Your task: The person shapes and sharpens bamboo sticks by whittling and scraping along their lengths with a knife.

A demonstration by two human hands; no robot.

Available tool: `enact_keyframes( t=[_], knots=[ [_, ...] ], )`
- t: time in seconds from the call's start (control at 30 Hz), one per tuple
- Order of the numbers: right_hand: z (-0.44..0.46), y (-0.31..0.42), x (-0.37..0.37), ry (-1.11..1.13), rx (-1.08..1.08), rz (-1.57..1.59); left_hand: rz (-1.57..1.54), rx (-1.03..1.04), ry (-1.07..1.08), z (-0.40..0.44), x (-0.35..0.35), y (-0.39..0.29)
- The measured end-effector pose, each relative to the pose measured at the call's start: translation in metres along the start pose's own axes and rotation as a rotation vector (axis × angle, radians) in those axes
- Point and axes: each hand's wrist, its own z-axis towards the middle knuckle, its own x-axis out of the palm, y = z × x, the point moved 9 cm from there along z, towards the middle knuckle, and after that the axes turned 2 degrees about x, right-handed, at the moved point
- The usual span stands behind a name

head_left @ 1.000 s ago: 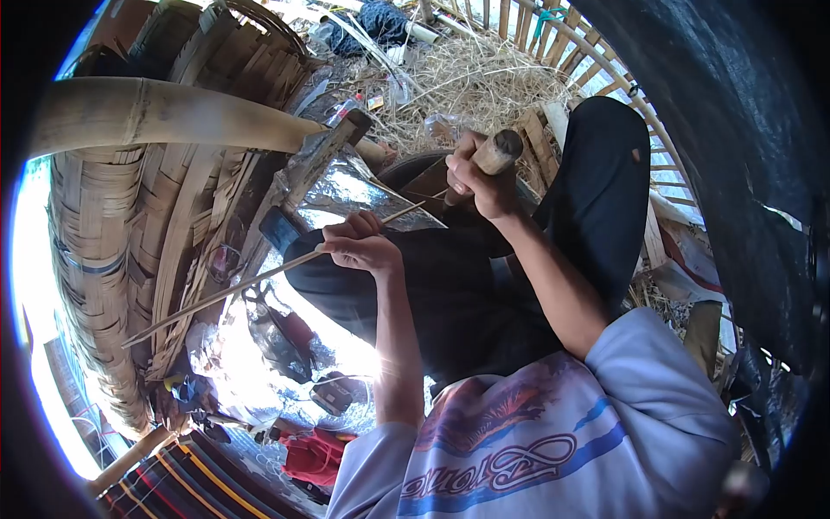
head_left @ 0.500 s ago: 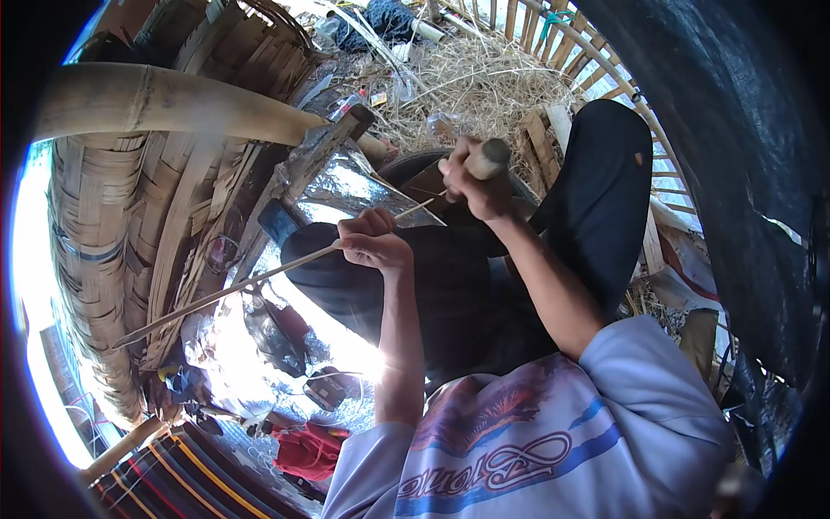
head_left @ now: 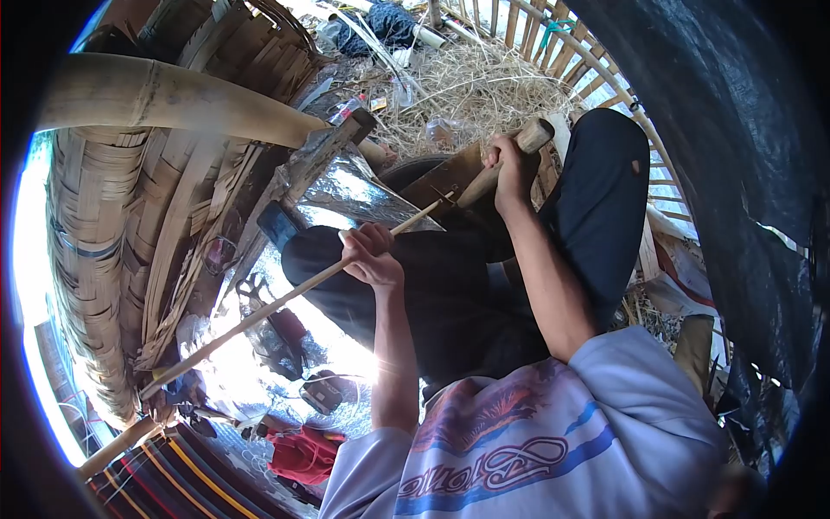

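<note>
Straw [head_left: 484, 82] covers the ground at the far side of the work area. Woven bamboo panels [head_left: 95, 251] line the left side, with a thick bamboo pole [head_left: 190, 95] crossing in front of them. Dark sheeting [head_left: 743, 164] hangs at the right side, next to a slatted bamboo fence [head_left: 596, 65].

Operator position: seated, knees bent and spread, wearing dark trousers [head_left: 432, 268] and a light printed shirt [head_left: 510, 441].

Left hand [head_left: 372, 253]: fingers closed around a thin stick [head_left: 259, 317]. Grip point: nearer the stick's far end than its near end. The stick slopes across the front of the person, from the lower left up to a position between the knees.

Right hand [head_left: 512, 169]: fingers wrapped around a thick wooden handle [head_left: 535, 136]. The rounded upper end projects above the fist; the lower part points down and left. It ends near the far end of the stick; contact between the two cannot be told.

Surrounding items: a red cloth [head_left: 303, 454] lies to the left of the shirt, near a striped cloth [head_left: 173, 480]. A clear plastic cup [head_left: 439, 132] rests on the straw, beyond the right hand.
</note>
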Motion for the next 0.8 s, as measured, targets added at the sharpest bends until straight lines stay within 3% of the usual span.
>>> enact_keyframes(
  t=[0.17, 0.33, 0.4, 0.53, 0.67, 0.73, 0.8],
  knots=[
    [-0.007, 0.016, 0.01, 0.051, -0.114, -0.078, 0.173, -0.06, 0.133, -0.004, 0.01, -0.003],
    [-0.009, 0.022, 0.008, 0.042, -0.126, -0.125, 0.201, 0.075, 0.024, 0.004, 0.024, -0.051],
    [-0.009, 0.022, 0.006, 0.027, -0.121, -0.126, 0.154, 0.167, -0.266, 0.006, 0.005, -0.083],
    [-0.012, 0.027, 0.008, 0.031, -0.223, -0.218, 0.241, 0.241, -0.445, 0.003, 0.006, -0.127],
    [-0.019, 0.035, 0.015, 0.106, -0.213, -0.233, 0.109, 0.248, -0.33, -0.001, 0.01, -0.124],
    [-0.027, 0.043, 0.034, 0.284, -0.145, -0.151, 0.01, 0.269, -0.016, 0.003, 0.033, -0.124],
    [-0.035, 0.057, 0.044, 0.308, -0.144, -0.115, -0.03, 0.279, 0.076, 0.001, 0.04, -0.123]
  ],
)
